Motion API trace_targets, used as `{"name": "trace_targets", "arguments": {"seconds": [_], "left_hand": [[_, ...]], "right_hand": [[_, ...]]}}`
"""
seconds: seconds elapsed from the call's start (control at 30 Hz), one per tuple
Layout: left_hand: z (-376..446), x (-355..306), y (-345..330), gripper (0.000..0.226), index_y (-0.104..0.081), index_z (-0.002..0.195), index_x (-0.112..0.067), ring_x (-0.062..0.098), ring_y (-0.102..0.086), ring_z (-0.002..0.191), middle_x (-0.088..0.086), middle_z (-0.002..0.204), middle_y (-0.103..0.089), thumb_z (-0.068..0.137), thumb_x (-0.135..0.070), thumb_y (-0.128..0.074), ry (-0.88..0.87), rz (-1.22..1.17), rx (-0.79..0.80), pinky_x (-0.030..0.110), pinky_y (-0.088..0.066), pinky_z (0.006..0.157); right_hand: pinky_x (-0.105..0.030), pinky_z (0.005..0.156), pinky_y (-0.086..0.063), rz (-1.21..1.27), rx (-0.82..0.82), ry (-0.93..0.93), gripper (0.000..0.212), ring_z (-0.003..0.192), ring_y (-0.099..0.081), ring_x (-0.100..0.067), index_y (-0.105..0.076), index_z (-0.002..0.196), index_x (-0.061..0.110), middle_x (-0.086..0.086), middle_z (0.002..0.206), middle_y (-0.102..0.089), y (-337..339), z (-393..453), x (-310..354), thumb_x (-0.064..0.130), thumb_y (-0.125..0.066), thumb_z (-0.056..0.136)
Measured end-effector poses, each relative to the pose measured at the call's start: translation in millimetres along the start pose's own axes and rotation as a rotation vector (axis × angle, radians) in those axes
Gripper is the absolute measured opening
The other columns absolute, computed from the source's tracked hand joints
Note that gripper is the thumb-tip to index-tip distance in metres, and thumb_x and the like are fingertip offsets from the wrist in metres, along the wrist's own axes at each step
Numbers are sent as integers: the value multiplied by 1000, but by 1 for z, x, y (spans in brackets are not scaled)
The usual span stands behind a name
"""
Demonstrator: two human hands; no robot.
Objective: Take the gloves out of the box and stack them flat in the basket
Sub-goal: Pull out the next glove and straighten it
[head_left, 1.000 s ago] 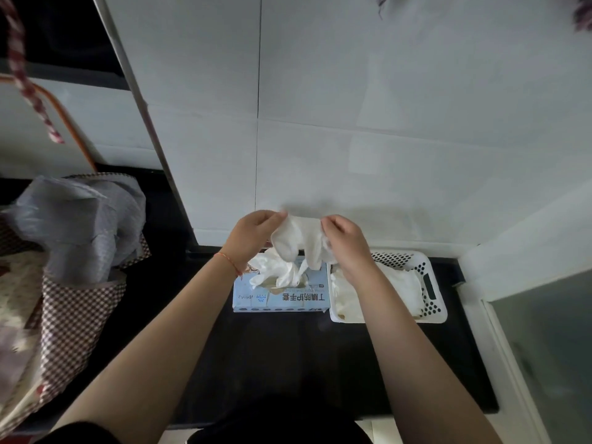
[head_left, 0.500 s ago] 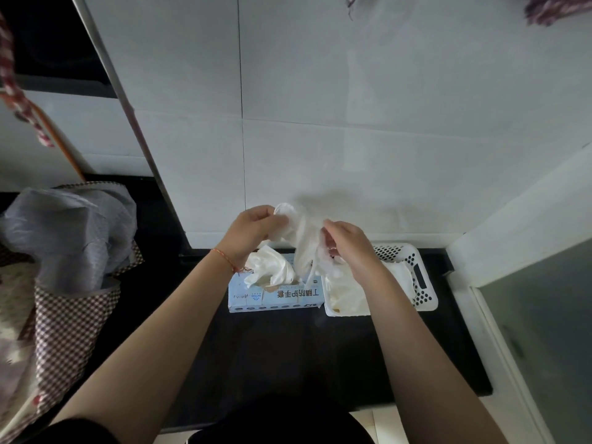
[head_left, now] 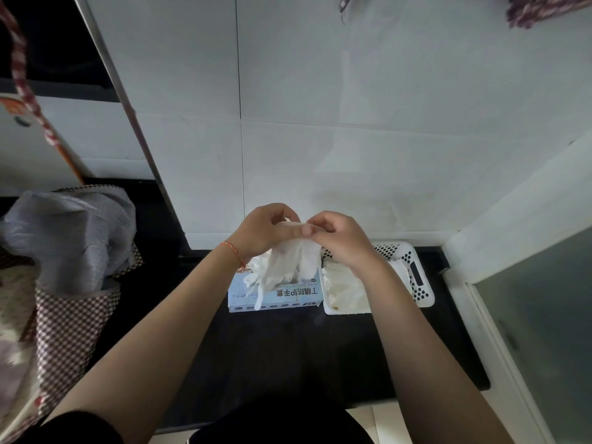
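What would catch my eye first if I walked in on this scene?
Two bare hands, the left hand and the right hand, meet mid-frame gripping a limp white glove above the pale blue glove box. Just right of the box, a white perforated basket already holds gloves on the black counter.

Bare forearms, sleeves ending above the elbows. Thin orange-red string bracelet (head_left: 233, 252) around left wrist. Black top (head_left: 282, 424) at 6 o'clock.
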State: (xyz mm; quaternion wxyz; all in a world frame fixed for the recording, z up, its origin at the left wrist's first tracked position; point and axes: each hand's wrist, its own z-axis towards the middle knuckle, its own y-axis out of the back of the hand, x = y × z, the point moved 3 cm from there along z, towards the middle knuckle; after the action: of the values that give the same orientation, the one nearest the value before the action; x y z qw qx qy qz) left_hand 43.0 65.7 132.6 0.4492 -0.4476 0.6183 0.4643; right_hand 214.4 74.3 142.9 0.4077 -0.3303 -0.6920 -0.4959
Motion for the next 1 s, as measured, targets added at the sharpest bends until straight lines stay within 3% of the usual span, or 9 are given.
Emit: {"name": "trace_targets", "arguments": {"seconds": [0.13,0.2,0.27,0.4,0.47,0.63,0.77,0.9,1.0], "left_hand": [[0,12,0,17,-68,89,-6,13,-62,70,1,76,-64,80,-16,-80,54,153,140,23,-53,61],[1,19,2,17,-65,71,-8,13,-56,66,-1,68,-59,84,-13,-75,52,184,86,26,-51,65],[1,19,1,18,-63,70,-8,13,-54,66,1,68,-59,85,-13,-72,34,147,28,26,-47,69],[2,11,-11,9,-65,78,-10,11,-52,65,-1,70,-61,85,-14,-69,-3,183,50,23,-43,67],[4,10,-18,9,-67,84,-7,13,-52,67,-1,72,-60,85,-15,-70,-31,190,80,26,-43,67],[9,21,-28,25,-56,68,-8,12,-42,59,-2,64,-48,87,-19,-69,5,329,138,25,-33,59],[10,43,-33,32,-68,84,2,14,-54,64,3,72,-60,85,-29,-75,131,81,170,26,-43,64],[14,56,-38,52,-71,91,1,23,-64,77,20,89,-68,73,-47,-81,216,-18,203,38,-51,78],[20,63,-50,41,-69,104,2,28,-66,93,15,104,-71,88,-36,-71,294,-164,276,43,-51,93]], "right_hand": [[-36,74,-55,109,-59,-19,9,78,-66,-16,-69,91,21,-2,87,-72,8,-1,2,15,-64,87],[-38,71,-54,78,-45,-30,13,76,-65,-17,-68,92,19,-4,87,-71,12,-2,3,10,-60,86],[-37,69,-54,-27,50,-68,18,80,-66,-21,-65,98,15,-6,92,-71,16,-5,4,5,-58,84],[-37,68,-51,-165,212,-122,31,79,-65,-20,-65,100,14,-5,90,-67,12,-10,-1,35,-76,81],[-34,66,-45,-118,111,-88,38,74,-60,-18,-65,96,7,-6,82,-62,13,-8,-2,40,-76,81],[-29,67,-45,34,-136,19,12,71,-57,-13,-69,91,11,-1,78,-64,31,-6,0,22,-72,87],[-28,63,-41,60,-258,20,20,68,-54,-14,-67,84,4,-4,72,-58,53,-6,-9,24,-73,86],[-28,61,-32,92,-282,-26,33,63,-42,-15,-58,75,0,-4,66,-42,69,-9,-29,27,-69,89],[-31,64,-33,99,-267,-85,37,68,-43,-16,-55,89,-4,-6,74,-43,82,-7,-50,32,-65,91]]}}
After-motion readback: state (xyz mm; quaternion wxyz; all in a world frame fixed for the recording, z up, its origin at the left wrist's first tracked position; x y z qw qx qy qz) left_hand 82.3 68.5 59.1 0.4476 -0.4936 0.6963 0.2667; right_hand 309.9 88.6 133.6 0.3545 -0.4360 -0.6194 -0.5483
